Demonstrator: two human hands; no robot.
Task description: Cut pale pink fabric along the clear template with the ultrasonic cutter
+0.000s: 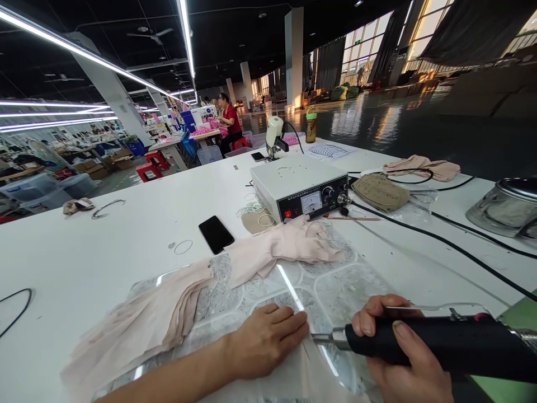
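Note:
My right hand (411, 358) is wrapped around an ultrasonic cutter (444, 341), a black cylinder with a metal tip and a clear lever on top. The tip points left and ends right beside the fingers of my left hand (268, 341). That hand is closed, fingertips pressed together on a thin pale pink fabric piece (310, 372), which lies partly under it. Beneath is a clear sheet (339, 291) with a stone pattern. On its left side rests a layered stack of pale pink fabric (142, 330); another bunch of pink fabric (277, 249) lies at its far edge.
A white control box (293, 184) with a meter stands behind the fabric, its black cable (440, 240) running across the right side. A phone (216, 234), brown cloth pieces (380, 191), a glass jar (507, 207) and a bottle (311, 127) are on the table. A person (230, 120) sits farther back.

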